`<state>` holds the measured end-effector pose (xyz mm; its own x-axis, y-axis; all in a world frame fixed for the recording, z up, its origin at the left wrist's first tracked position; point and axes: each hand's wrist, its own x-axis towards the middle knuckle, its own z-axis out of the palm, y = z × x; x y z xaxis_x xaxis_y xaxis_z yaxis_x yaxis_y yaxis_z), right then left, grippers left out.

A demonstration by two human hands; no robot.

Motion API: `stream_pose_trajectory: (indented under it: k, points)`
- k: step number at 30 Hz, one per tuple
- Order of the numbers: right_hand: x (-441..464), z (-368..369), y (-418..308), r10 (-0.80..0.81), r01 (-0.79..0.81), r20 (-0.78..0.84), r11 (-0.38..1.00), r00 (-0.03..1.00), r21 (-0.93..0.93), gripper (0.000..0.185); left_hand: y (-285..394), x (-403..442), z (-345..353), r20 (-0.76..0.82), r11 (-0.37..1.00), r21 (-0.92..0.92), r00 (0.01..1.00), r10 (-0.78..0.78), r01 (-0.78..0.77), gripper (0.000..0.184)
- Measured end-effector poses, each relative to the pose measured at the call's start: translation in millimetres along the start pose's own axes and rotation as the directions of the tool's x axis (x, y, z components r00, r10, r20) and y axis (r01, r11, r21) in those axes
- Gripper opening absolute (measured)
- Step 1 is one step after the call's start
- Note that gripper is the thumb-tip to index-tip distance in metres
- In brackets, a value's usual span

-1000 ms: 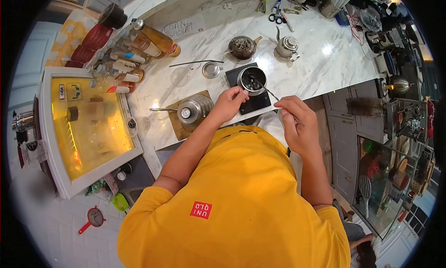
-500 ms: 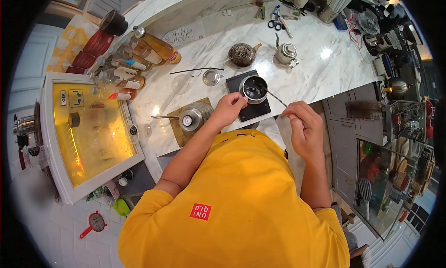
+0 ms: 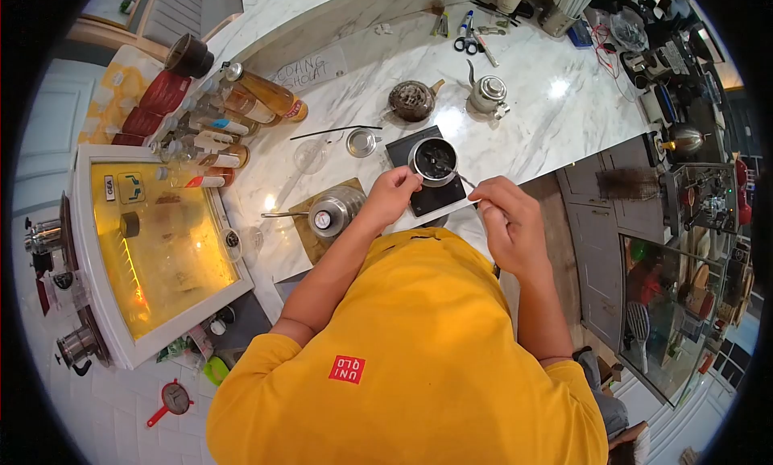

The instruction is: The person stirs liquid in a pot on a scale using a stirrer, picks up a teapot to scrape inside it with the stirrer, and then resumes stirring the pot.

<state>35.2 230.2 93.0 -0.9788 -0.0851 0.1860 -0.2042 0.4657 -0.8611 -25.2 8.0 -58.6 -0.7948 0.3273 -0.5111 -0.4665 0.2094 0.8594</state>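
A round metal cup (image 3: 415,148) with dark contents stands on a black scale (image 3: 441,198). My left hand (image 3: 392,196) is closed at the cup's near left edge, thumb and fingers pinching it. From the right, my right hand (image 3: 509,223) pinches the end of a thin stirring spoon (image 3: 464,179). The spoon slants down over the rim, and its tip is lost in the dark contents. Left of my left hand, a steel kettle (image 3: 346,201) with a dial thermometer sits on a wooden board (image 3: 304,238).
Behind the scale stand a dark round pot (image 3: 411,101) and a silver teapot (image 3: 488,95). A small metal dish (image 3: 363,142) and a black stick (image 3: 334,132) lie to the left. Bottles (image 3: 266,95) line the counter above a yellow-lit glass case (image 3: 161,256). Scissors (image 3: 465,43) lie farther back.
My right hand has moved slightly left, nearer the cup, and the spoon's shaft sits at a flatter slant. My left hand stays at the cup. The whole view has shifted a little.
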Motion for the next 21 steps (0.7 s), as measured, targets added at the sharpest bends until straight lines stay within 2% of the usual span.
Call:
stream_pose_trajectory:
  k: [3,6,9,12,15,21]
  points:
    - [2.6,-6.2,5.5,0.028,-0.026,-0.047,0.999,0.998,0.039,0.015,-3.4,0.0,-1.1,0.0,1.0,-0.003,1.0,0.004,-0.004,0.021]
    - [-1.2,-10.9,6.0,-0.014,0.013,-0.003,0.999,1.0,-0.032,0.015,-2.0,0.3,-1.3,0.002,1.0,-0.003,1.0,-0.006,0.006,0.021]
    - [-0.1,0.5,-0.4,0.009,-0.01,0.015,0.999,1.0,0.046,0.016,1.5,-0.7,0.1,-0.002,1.0,-0.005,1.0,-0.013,0.013,0.022]
    - [2.7,-3.0,1.1,0.064,-0.062,-0.027,0.997,0.998,0.05,0.016,2.4,-1.4,-1.2,0.0,1.0,-0.005,1.0,-0.013,0.013,0.022]
    - [-0.9,-10.0,4.4,0.021,-0.021,-0.012,1.0,1.0,-0.011,0.017,1.1,-0.9,-1.4,0.005,1.0,0.004,1.0,-0.011,0.011,0.022]
    - [3.0,-0.2,-0.2,-0.009,0.009,-0.021,1.0,1.0,-0.01,0.016,-1.8,1.3,-2.8,0.016,1.0,0.022,1.0,0.01,-0.011,0.022]
